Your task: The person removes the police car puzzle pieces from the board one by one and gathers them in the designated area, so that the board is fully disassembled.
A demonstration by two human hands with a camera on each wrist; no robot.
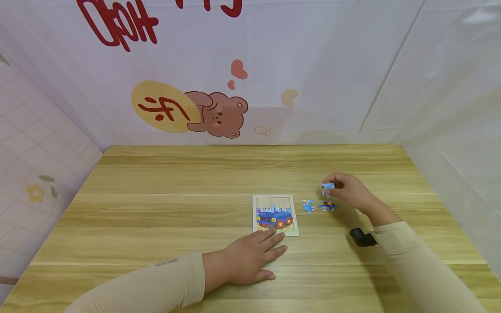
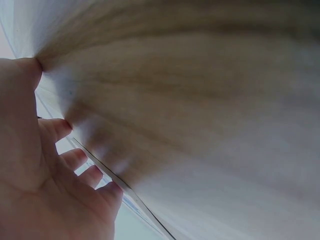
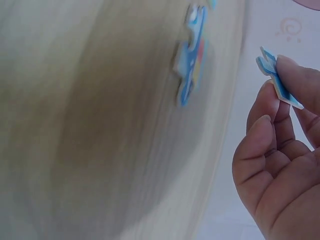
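Note:
A light-blue jigsaw puzzle piece (image 1: 328, 186) is pinched between thumb and fingers of my right hand (image 1: 349, 190), raised over the table. The right wrist view shows the same puzzle piece (image 3: 276, 80) edge-on. My left hand (image 1: 250, 256) lies with spread fingers, its fingertips on the lower edge of the puzzle board (image 1: 295, 217). That board has a pale frame and a partly assembled picture of a blue vehicle with red-and-yellow wheels; bare backing shows along its top. Right of the board lie a blue puzzle piece (image 1: 308, 206) and multicoloured puzzle material (image 1: 327, 206).
A small black object (image 1: 362, 237) sits beside my right sleeve, partly hidden by it. The wooden table (image 1: 176, 182) ends at a white printed sheet (image 1: 313, 52) at the back, with more sheeting on both sides.

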